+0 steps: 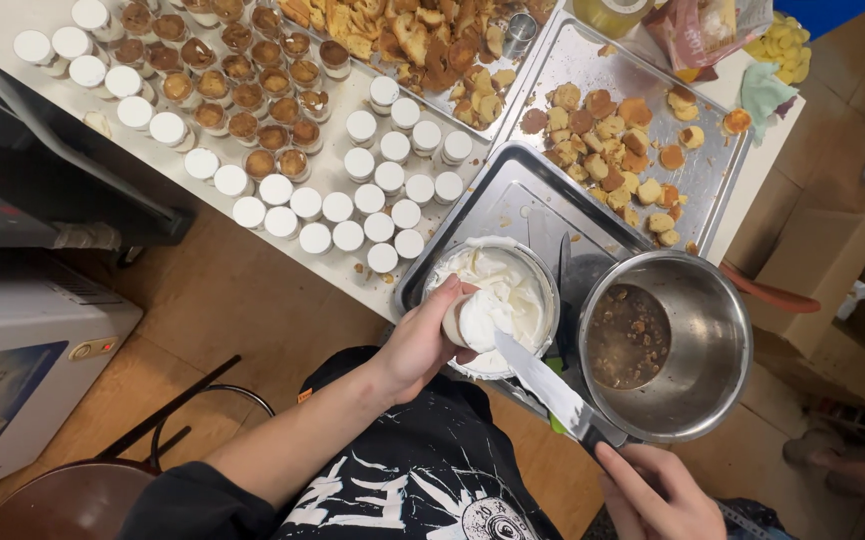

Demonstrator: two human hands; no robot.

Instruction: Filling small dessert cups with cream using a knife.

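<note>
Currently: cream is spread onto a small cup (464, 318) over the cream bowl (542, 275).
Left hand (422, 340) grips the cup above the bowl, catching drips; right hand (657, 495) grips the knife (542, 385), blade angled onto the cup's top.

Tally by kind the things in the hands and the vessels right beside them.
Small cup in left hand: 1
Knife in right hand: 1
Cream bowl: 1
Steel pot: 1
Total: 4
</note>
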